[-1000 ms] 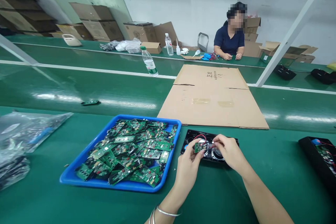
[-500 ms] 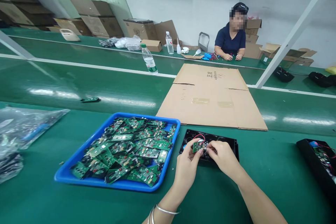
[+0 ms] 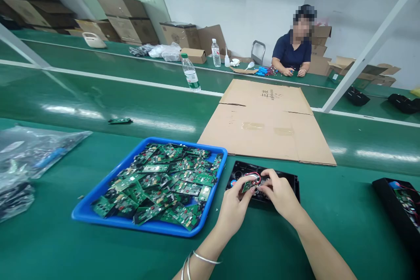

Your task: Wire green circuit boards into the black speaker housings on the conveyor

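Beyond the fingers [image 3: 269, 176], dark characters [image 3: 267, 93] resembling 正发 stand on the flat cardboard sheet [image 3: 269, 140] (the smaller line beside them is illegible), and farther left the green-capped bottle's [image 3: 188, 65] label [image 3: 192, 82] is unreadable.

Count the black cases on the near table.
2: a black case under the left hand and right hand, beside the blue tray; a second case at the picture's right edge, cut off. Others may be out of view.

One tray [image 3: 87, 211], apparently dozens of boards [image 3: 155, 169]
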The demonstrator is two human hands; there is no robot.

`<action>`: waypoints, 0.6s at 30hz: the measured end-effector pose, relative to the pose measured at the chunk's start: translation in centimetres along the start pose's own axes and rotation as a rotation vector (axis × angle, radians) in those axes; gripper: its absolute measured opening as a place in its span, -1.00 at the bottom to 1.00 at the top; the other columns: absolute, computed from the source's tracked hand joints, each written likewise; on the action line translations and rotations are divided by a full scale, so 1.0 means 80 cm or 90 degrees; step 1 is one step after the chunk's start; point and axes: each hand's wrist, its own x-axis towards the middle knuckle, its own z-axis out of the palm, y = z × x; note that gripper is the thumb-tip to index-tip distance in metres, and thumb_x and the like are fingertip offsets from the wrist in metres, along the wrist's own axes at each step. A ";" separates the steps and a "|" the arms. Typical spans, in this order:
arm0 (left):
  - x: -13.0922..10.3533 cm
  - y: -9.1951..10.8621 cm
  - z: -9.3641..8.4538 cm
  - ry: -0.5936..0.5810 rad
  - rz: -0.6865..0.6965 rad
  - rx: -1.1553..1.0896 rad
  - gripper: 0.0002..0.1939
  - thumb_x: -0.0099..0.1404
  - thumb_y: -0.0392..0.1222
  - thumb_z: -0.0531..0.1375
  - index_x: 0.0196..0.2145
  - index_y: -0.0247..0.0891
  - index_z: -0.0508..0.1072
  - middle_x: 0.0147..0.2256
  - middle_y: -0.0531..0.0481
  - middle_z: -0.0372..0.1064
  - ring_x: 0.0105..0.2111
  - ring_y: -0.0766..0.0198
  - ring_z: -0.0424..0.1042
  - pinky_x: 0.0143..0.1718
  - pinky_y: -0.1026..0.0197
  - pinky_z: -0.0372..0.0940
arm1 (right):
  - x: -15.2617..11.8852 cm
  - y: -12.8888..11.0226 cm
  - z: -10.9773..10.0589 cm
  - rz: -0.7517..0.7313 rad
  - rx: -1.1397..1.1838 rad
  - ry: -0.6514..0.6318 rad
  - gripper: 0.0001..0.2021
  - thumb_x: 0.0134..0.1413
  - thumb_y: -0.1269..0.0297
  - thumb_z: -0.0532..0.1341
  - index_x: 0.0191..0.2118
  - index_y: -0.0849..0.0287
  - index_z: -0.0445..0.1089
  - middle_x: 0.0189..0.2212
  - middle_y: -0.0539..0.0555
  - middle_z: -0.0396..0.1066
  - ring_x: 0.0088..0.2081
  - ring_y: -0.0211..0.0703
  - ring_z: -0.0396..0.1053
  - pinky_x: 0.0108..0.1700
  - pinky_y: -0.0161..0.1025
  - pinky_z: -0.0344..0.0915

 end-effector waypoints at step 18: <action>-0.003 0.001 0.004 0.003 -0.024 -0.020 -0.77 0.15 -0.17 0.11 -0.20 -0.20 0.39 -0.17 -0.06 0.40 -0.19 0.16 0.41 -0.15 0.15 0.36 | -0.006 -0.003 -0.010 -0.015 -0.026 -0.013 -0.73 0.07 0.43 0.14 -0.08 0.13 0.30 -0.31 0.00 0.41 -0.30 -0.22 0.37 -0.22 -0.30 0.27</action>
